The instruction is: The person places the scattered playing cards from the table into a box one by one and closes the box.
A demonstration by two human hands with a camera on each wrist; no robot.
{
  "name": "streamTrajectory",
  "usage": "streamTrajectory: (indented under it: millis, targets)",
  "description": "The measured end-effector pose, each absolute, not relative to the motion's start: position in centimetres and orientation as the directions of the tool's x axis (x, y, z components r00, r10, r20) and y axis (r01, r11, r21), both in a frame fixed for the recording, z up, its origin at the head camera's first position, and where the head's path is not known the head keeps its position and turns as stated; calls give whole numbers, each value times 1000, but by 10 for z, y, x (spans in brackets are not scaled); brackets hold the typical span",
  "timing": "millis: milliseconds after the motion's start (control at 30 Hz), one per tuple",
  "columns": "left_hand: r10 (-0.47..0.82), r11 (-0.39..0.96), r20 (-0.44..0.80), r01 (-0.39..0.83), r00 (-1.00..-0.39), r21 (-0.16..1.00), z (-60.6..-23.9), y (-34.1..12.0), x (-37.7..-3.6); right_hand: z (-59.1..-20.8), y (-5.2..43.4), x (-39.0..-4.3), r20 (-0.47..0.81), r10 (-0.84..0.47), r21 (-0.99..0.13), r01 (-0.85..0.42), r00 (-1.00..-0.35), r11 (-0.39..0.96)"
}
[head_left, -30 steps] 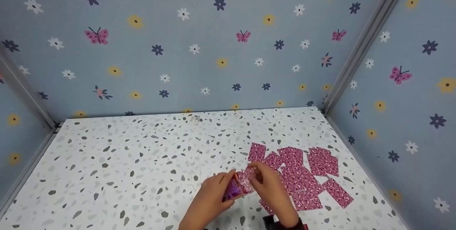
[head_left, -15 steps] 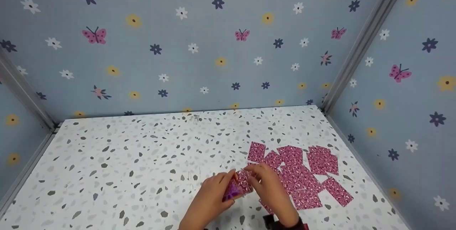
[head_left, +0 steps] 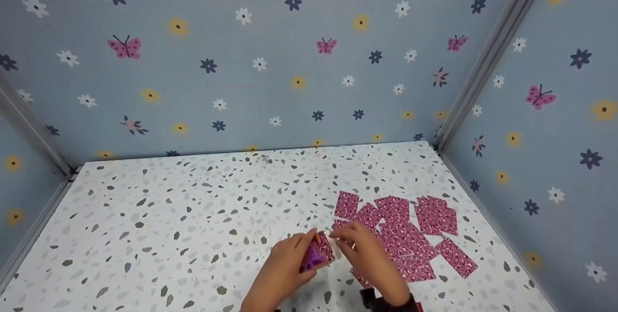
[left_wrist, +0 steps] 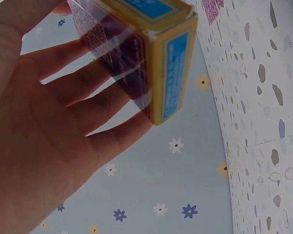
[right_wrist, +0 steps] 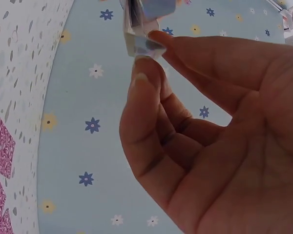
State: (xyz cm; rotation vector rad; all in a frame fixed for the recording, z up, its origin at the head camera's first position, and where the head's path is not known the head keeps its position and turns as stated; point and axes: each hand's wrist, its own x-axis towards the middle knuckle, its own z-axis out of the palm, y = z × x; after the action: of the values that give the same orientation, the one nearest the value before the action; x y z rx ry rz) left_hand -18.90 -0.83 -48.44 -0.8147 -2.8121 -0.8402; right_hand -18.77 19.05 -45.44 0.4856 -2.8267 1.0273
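Observation:
My left hand [head_left: 282, 266] grips a playing card box [head_left: 315, 258], fingers on one side and thumb on the other. In the left wrist view the box [left_wrist: 175, 68] shows yellow edges, blue panels and a dark purple face. Pink-patterned cards [head_left: 326, 245] show at its right end. There my right hand [head_left: 364, 259] has its thumb and index finger at a pale end flap. Up close in the right wrist view, that flap [right_wrist: 142, 45] sits between the thumb tip and index fingertip, while the other fingers curl below. How far in the cards sit is hidden.
Several pink-patterned cards [head_left: 400, 239] lie spread and overlapping on the speckled white table [head_left: 169, 215], right of my hands. A flowered blue panel [head_left: 260, 61] stands behind, with another [head_left: 540, 157] along the right side.
The pink cards that stuck out of the box's right end have slid left into it, so less of them shows. My right fingers have moved to the end flap.

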Motion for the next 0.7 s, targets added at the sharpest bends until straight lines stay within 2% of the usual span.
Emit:
streamTrajectory:
  millis: [133,267,400,567,700]
  targets:
    - [462,707,222,508,-858,492,-484,-9,-189,-455,206,-191,187,-215,-639,-285,-959,714]
    - [466,704,217,508,-858,497,-484,-10,-189,-462,225,-196,122,-181,-654,-216,-976,725]
    - [465,700,227,512,-856,498,-484,-10,-189,-473,243,-200,24,-150,-680,-126,-988,723]
    - [464,703,228,513,-856,493,-483,-11,-189,-487,262,-204,-139,-45,-706,67,-989,705]
    - [468,703,222,513,-855,493,-482,-12,-190,-499,269,-207,-214,-66,-685,101,-975,722]
